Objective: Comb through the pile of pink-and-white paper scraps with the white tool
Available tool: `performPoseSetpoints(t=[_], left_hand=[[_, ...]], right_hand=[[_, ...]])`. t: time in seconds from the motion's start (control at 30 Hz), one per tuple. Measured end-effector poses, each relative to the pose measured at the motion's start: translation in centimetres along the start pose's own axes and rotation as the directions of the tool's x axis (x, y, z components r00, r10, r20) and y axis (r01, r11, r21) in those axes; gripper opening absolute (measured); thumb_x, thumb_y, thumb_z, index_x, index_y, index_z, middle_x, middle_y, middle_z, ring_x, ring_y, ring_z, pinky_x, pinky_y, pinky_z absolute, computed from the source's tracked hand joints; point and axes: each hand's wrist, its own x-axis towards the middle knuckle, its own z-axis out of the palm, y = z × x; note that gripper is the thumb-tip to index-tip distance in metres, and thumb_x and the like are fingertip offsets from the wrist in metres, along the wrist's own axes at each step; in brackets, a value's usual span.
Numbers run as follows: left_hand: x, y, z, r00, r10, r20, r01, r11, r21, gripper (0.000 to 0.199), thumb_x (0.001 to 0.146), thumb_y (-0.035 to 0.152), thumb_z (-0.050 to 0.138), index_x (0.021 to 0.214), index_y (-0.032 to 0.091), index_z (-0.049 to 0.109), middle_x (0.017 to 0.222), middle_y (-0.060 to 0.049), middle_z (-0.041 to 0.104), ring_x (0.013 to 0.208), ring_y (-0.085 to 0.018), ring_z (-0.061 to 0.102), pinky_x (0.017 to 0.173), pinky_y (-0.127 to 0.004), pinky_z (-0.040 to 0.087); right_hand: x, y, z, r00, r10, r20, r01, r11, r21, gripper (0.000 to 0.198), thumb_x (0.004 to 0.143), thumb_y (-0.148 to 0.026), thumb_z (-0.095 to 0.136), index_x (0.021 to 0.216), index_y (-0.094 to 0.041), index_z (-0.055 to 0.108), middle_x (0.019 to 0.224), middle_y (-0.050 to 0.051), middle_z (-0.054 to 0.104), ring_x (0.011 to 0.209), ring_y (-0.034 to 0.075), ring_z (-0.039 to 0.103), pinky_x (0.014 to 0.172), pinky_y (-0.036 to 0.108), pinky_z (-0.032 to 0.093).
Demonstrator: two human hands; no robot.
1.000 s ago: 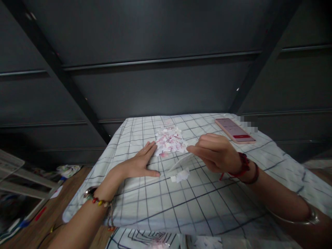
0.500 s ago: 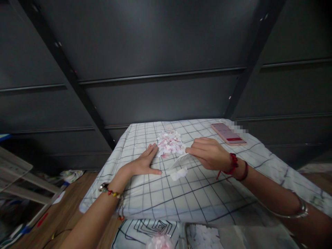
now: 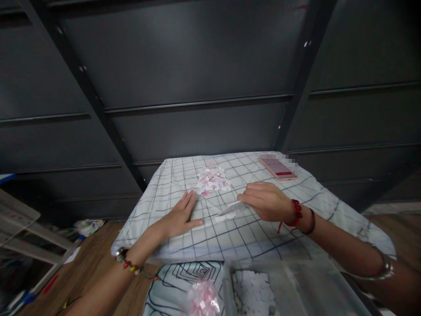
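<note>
My left hand lies flat on the checked cloth, fingers spread, just in front of a heap of small white and pink paper pieces. To the right, my right hand pinches the edge of a small clear plastic bag. Something white, like paper, shows at the bag's lower left end, close to the cloth. How much is inside cannot be made out.
A pink-edged phone lies at the back right. In front stand a clear plastic box with white paper pieces and a clear bag of pink and white bits. A dark panelled wall rises behind the cloth.
My right hand has drawn slightly down, with the bag now lower and flatter. My left hand has slid a little toward me, away from the heap. The view has tilted and shifted, showing more of the box.
</note>
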Motion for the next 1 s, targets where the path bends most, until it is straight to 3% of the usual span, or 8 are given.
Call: performPoseSetpoints(t=[0.3,0.43,0.73,0.87,1.0], left_hand=[[-1.6,2.3,0.6,0.998,0.028,0.048,-0.031,0.998,0.049,0.080,0.085,0.064,0.030,0.141,0.011,0.008,0.146,-0.015,0.004,0.132,-0.031,0.001,0.105,-0.045,0.010],[-1.9,3.2,0.8,0.998,0.017,0.060,-0.023,0.995,0.100,0.082,0.084,0.066,0.027,0.140,0.008,0.013,0.145,-0.017,0.006,0.132,-0.030,0.001,0.105,-0.047,0.008],[-2.2,4.0,0.7,0.999,0.001,0.043,-0.007,0.992,0.124,0.088,0.079,0.071,0.032,0.140,0.009,0.016,0.145,-0.016,0.009,0.132,-0.032,0.005,0.104,-0.048,0.008],[-2.2,3.9,0.8,0.999,-0.009,0.054,0.000,0.986,0.168,0.090,0.078,0.072,0.031,0.140,0.007,0.015,0.145,-0.016,0.007,0.132,-0.031,0.004,0.105,-0.047,0.007],[-2.2,3.8,0.9,0.999,-0.006,0.052,-0.002,0.986,0.167,0.092,0.076,0.073,0.032,0.141,0.010,0.014,0.145,-0.015,0.008,0.132,-0.031,0.005,0.105,-0.047,0.008]], right_hand=[[-0.1,-1.7,-1.9,0.994,0.109,-0.016,-0.110,0.991,-0.080,0.027,0.077,-0.007,0.036,0.086,-0.012,0.061,0.062,0.003,0.055,0.062,0.014,0.046,0.057,0.025,0.036],[-0.2,-2.3,-2.2,0.984,0.175,0.036,-0.169,0.978,-0.122,0.026,0.074,-0.006,0.039,0.087,-0.010,0.061,0.065,0.005,0.058,0.064,0.015,0.048,0.058,0.027,0.037],[0.2,-4.6,-3.4,0.986,0.166,0.029,-0.164,0.984,-0.073,0.024,0.078,-0.010,0.037,0.083,-0.013,0.061,0.061,0.003,0.056,0.060,0.014,0.048,0.055,0.026,0.036],[0.6,-4.7,-3.2,0.985,0.175,0.007,-0.174,0.982,-0.080,0.024,0.080,-0.011,0.038,0.086,-0.013,0.061,0.062,0.002,0.056,0.061,0.014,0.048,0.057,0.026,0.036],[0.8,-4.1,-2.6,0.994,0.108,0.017,-0.107,0.993,-0.049,0.024,0.080,-0.010,0.037,0.087,-0.014,0.060,0.063,0.002,0.056,0.062,0.014,0.048,0.058,0.025,0.036]])
